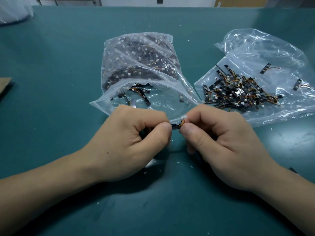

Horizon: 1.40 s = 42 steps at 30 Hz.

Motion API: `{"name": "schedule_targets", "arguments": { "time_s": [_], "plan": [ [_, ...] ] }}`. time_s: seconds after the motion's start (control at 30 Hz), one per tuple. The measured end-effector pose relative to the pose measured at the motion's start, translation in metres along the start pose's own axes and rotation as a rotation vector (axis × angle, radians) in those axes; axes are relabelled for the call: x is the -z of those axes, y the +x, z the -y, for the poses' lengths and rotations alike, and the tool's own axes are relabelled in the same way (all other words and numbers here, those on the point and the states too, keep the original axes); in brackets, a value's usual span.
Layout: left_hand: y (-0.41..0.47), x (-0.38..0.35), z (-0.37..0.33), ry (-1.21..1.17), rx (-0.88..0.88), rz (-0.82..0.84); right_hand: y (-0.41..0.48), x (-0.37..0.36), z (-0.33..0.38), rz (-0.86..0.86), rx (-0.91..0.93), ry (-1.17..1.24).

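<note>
Just in front of the packed bag (139,65), at its open mouth, a small black circuit strip (175,127) is held above the green counter (68,48) between both hands. The left hand (136,142) pinches one end of the strip between thumb and curled forefinger. The right hand (221,142) pinches the other end, where thin orange and yellow wires (182,123) loop up to a white connector (183,116) that sits against its fingertips. Only a short stretch of the strip shows between the two thumbs; the rest is hidden by fingers.

The packed bag is clear plastic, stuffed with dark strips of the same kind and white plugs, and a few strips lie loose inside its mouth. To the right of the packed bag lies a second bag (265,53), flatter and crumpled, with a loose pile of wired strips (238,92) on it and a couple of strays farther right. White crumbs (153,162) dot the counter on the near side of the packed bag, below the hands. Well to the left of the packed bag a cardboard corner (5,86) shows at the frame's edge, and beyond that, far left and back, more clear plastic (15,12).
</note>
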State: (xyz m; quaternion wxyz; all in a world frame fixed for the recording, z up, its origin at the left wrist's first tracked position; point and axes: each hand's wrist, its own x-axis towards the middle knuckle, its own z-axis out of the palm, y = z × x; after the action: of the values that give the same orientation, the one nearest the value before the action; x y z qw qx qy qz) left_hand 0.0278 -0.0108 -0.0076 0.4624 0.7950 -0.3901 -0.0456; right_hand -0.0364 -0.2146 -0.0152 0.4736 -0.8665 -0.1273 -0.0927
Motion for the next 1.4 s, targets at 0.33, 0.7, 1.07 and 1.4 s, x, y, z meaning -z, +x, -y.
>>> {"name": "schedule_targets", "arguments": {
  "time_s": [0.33, 0.7, 1.07, 1.4],
  "plan": [
    [-0.0004, -0.0004, -0.0001, 0.067, -0.063, -0.018, -0.0008, 0.0011, 0.0006, 0.02, 0.02, -0.001],
    [-0.0011, 0.001, 0.0008, 0.06, -0.078, -0.03, -0.0004, 0.0015, 0.0024, 0.048, 0.001, 0.037],
    [0.0003, 0.0025, 0.0002, 0.113, -0.112, -0.037, 0.0002, 0.0019, 0.0037, 0.058, -0.009, 0.037],
    [-0.0002, 0.0028, -0.0023, 0.147, -0.138, -0.058, 0.0007, 0.0018, 0.0062, 0.106, -0.024, 0.082]
  ]
}}
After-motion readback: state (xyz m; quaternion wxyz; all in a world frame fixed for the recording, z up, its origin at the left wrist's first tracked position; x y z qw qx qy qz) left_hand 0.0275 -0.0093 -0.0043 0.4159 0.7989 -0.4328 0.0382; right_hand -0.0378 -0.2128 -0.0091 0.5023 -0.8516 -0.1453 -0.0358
